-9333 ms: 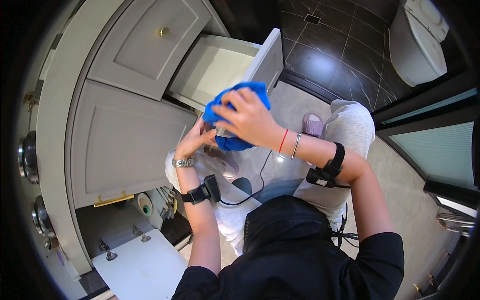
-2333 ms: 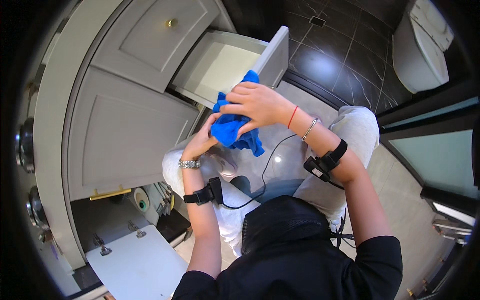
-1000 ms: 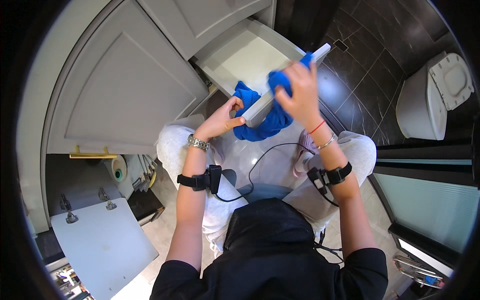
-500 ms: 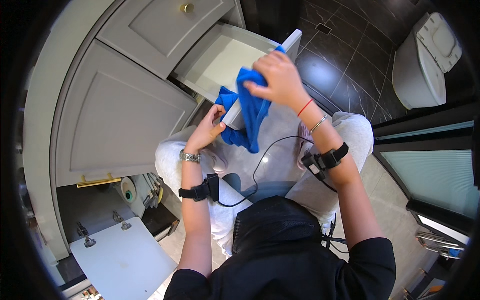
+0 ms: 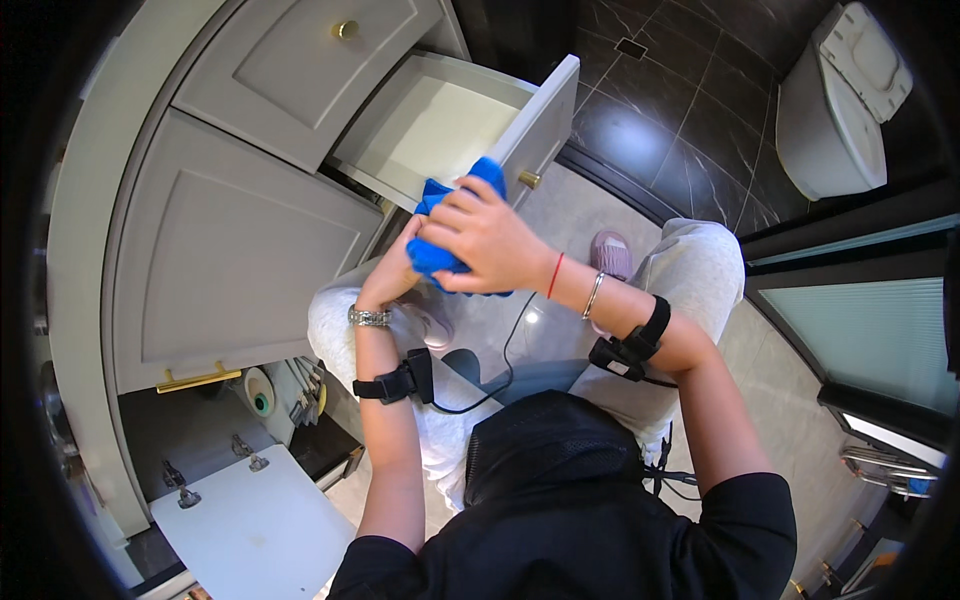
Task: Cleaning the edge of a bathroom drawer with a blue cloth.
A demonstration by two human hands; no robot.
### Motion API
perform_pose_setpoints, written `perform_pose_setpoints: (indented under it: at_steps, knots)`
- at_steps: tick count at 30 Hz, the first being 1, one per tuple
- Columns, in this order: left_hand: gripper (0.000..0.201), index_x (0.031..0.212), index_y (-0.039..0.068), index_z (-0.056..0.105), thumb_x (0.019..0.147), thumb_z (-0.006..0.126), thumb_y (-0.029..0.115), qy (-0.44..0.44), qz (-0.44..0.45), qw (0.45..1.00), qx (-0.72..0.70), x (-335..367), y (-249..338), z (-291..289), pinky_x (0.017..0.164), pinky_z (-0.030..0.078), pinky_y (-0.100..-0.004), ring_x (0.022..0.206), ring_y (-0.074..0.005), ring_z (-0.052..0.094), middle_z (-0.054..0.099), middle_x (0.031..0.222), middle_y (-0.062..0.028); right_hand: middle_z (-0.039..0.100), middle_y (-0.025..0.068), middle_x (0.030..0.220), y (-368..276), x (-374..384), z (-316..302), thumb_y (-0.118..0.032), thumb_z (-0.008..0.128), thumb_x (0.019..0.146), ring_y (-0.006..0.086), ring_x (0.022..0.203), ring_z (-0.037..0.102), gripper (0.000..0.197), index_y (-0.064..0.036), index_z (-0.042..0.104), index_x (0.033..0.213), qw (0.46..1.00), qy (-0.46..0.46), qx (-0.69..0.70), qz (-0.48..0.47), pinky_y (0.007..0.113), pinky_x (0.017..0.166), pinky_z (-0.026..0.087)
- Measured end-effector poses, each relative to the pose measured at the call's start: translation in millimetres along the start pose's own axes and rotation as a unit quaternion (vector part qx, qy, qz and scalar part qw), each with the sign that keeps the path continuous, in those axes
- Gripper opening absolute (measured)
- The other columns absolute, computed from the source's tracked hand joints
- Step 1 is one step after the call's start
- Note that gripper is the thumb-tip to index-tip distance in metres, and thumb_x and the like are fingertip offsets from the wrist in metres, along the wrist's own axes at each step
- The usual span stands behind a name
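A grey drawer stands pulled out of the cabinet, its inside pale and bare. At the near end of its front panel is a bunched blue cloth. My right hand is closed over the cloth, which shows above and below the fingers. My left hand is beside it at the same end, partly covered by the right hand and cloth. Its fingers look curled, but what they grip is hidden. A brass knob sits on the outer face of the drawer front.
Grey cabinet doors are at the left. Below them a white door panel hangs open on hinges, near a compartment with several handled items. My knees flank the drawer. A toilet stands far right, a ribbed glass door nearer.
My right hand has come left and down, drawing the cloth along the drawer front's top edge to its near end. The loosely hanging cloth is now bunched, and the brass knob has come into view.
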State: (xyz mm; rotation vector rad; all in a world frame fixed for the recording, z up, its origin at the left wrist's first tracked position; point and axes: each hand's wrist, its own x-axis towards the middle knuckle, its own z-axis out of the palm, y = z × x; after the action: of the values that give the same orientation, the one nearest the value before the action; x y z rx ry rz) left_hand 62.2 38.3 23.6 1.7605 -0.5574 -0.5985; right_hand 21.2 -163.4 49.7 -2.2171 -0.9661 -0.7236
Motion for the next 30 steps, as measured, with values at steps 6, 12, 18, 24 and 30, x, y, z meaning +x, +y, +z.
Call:
perform_pose_setpoints:
  at_steps: [6, 12, 18, 24, 30]
  knots:
    - [0.117, 0.143, 0.003, 0.026, 0.055, 0.083, 0.053, -0.114, -0.052, 0.992, -0.023, -8, 5, -15, 0.107, 0.033, -0.03, 0.129, -0.0168, 0.04, 0.044, 0.137, -0.0095, 0.061, 0.0056, 0.097, -13, -5, 18, -0.037, 0.069, 0.073, 0.0246, 0.097, 0.055, 0.033, -0.0112, 0.061, 0.092, 0.996, 0.021, 0.002, -0.082, 0.041, 0.097, 0.038]
    - [0.099, 0.142, 0.003, 0.029, 0.068, 0.076, 0.049, -0.063, -0.038, 0.996, 0.049, -16, 11, -8, 0.108, 0.032, -0.0308, 0.129, -0.0174, 0.039, 0.043, 0.137, -0.0099, 0.062, 0.004, 0.097, -5, -5, 25, -0.038, 0.068, 0.076, 0.0195, 0.095, 0.057, 0.033, -0.0104, 0.063, 0.093, 0.995, 0.016, 0.011, -0.097, 0.034, 0.09, 0.042]
    - [0.067, 0.133, 0.005, 0.039, 0.079, 0.072, 0.028, -0.028, -0.082, 0.995, 0.043, -11, 21, 2, 0.104, 0.036, -0.0306, 0.121, -0.0161, 0.044, 0.048, 0.127, -0.0072, 0.063, 0.0021, 0.097, 9, -3, 18, -0.04, 0.067, 0.077, 0.0172, 0.094, 0.056, 0.033, -0.0116, 0.064, 0.094, 0.993, -0.011, -0.017, -0.112, 0.032, 0.083, 0.043]
    - [0.065, 0.13, 0.007, 0.041, 0.077, 0.075, 0.026, -0.001, -0.043, 0.995, 0.095, -8, 12, 5, 0.101, 0.039, -0.0304, 0.116, -0.0153, 0.047, 0.05, 0.124, -0.0057, 0.059, 0.0023, 0.1, 14, -2, 11, -0.039, 0.068, 0.073, 0.0184, 0.092, 0.055, 0.032, -0.0151, 0.062, 0.093, 0.99, -0.024, -0.035, -0.131, 0.034, 0.085, 0.043]
    - [0.065, 0.13, 0.008, 0.04, 0.078, 0.074, 0.026, 0.009, -0.016, 0.998, 0.057, -7, 16, 12, 0.1, 0.039, -0.0304, 0.116, -0.0149, 0.047, 0.051, 0.123, -0.0061, 0.059, 0.0025, 0.1, 15, -1, 5, -0.039, 0.069, 0.073, 0.0198, 0.09, 0.056, 0.031, -0.0159, 0.062, 0.093, 0.992, -0.029, -0.035, -0.121, 0.035, 0.084, 0.043]
